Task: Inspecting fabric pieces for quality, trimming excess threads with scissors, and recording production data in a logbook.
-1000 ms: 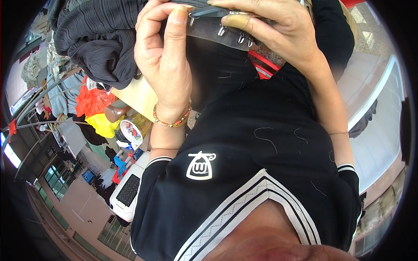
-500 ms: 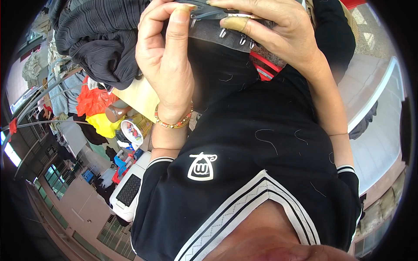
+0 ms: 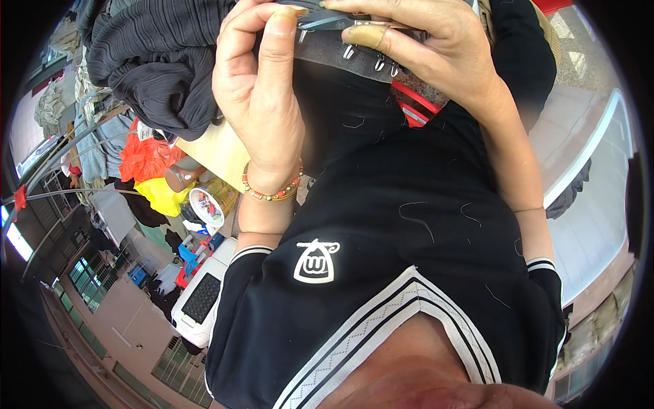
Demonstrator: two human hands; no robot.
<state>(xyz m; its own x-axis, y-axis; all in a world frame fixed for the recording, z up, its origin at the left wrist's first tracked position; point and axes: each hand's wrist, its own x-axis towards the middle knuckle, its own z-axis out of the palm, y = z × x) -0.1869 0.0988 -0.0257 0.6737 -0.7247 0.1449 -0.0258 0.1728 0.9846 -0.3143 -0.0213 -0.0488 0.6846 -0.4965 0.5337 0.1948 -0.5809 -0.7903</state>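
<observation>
Your left hand pinches grey strip; right hand brackets it, grip cannot be determined. Strip likely light, soft; hold edges, clear of metal clips.

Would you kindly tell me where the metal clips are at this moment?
In the head view, the metal clips are near the top centre, along the dark mesh band, between the left hand and the right hand.

A head-worn fisheye looks down, close over the black shirt, toward the fingers.
</observation>
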